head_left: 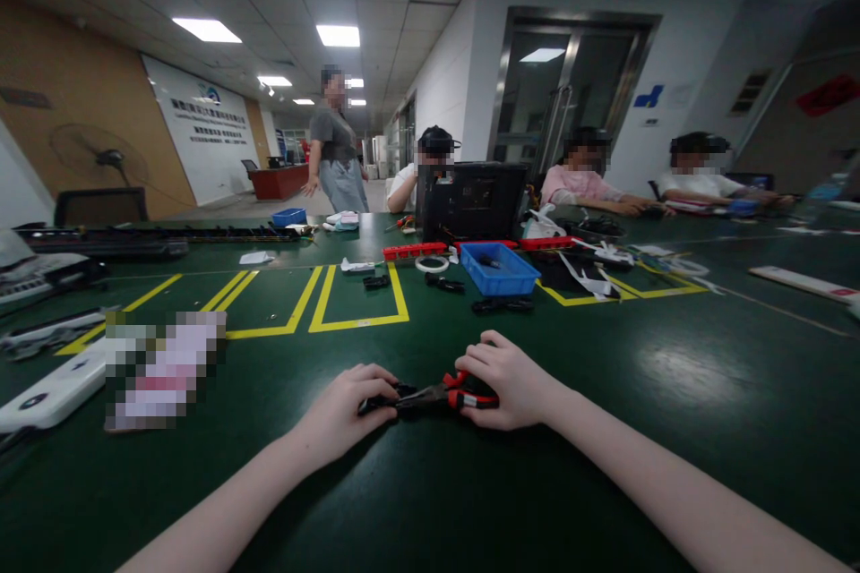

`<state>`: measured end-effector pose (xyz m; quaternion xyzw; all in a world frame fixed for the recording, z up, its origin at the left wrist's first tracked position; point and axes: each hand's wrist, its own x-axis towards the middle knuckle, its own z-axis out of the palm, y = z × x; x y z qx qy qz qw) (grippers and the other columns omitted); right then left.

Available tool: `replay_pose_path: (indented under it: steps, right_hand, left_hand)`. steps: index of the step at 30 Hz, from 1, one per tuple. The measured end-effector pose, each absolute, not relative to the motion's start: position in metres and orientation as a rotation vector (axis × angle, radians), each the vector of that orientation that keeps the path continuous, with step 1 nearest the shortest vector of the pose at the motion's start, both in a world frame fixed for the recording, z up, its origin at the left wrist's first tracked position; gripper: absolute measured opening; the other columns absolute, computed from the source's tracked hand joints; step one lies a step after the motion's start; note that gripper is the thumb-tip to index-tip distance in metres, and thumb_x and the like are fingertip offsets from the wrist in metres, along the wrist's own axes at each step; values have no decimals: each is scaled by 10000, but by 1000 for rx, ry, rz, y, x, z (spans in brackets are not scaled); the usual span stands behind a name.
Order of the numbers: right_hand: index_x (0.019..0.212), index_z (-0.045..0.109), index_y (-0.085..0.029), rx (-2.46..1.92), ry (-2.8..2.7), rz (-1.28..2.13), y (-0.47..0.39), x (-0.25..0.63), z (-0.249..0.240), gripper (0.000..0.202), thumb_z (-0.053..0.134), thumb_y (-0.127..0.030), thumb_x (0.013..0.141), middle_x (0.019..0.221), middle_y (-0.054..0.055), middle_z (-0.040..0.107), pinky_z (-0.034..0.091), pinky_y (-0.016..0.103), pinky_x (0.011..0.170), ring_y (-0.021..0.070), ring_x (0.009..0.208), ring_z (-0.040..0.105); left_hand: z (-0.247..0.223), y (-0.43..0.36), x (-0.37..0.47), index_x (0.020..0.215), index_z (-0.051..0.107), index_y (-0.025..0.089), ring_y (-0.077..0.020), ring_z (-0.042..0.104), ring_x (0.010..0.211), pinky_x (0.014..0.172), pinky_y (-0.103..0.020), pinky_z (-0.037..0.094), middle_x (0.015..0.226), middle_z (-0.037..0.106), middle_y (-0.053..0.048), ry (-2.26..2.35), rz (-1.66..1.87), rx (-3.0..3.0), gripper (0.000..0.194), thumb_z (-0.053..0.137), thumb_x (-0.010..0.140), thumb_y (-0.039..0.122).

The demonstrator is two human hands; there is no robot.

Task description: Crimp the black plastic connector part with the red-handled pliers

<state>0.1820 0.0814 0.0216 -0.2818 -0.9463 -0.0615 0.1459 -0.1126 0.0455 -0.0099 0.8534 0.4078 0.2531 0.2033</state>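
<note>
Red-handled pliers (440, 393) lie across the gap between my hands, low over the green table (605, 483). My right hand (507, 380) is closed round their red and black handles. My left hand (359, 403) pinches a small black part (376, 403), mostly covered by the fingers; its exact kind does not show. The pliers' dark jaws point left and meet the black part beside my left fingertips. Whether the jaws grip it, I cannot tell.
Ahead stand a blue bin (501, 273) with a dark item inside, black parts (501, 305), a white ring (431, 264) and a big black box (474, 201). At left lie a white device (60, 389) and a blurred pink item (171, 372). Several people are beyond.
</note>
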Motion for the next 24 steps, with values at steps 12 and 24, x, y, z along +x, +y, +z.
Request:
replay_pose_path:
  steps: [12, 24]
  right_hand:
    - [1113, 632, -150, -761, -2669, -277, 85, 189, 22, 476, 606, -490, 781, 1005, 112, 674, 365, 465, 959, 247, 918, 604]
    - [1190, 606, -164, -1087, -2513, -256, 97, 194, 15, 502, 645, -473, 797, 1107, 126, 645, 371, 471, 983, 282, 1045, 577]
  left_hand:
    - [-9, 45, -113, 1033, 703, 237, -224, 593, 1041, 943, -382, 469, 1170, 642, -52, 1138, 691, 2412, 165, 642, 883, 207]
    - [-6, 42, -112, 1042, 702, 242, -244, 566, 1121, 999, -445, 443, 1192, 640, -54, 1160, 722, 2392, 174, 630, 887, 212]
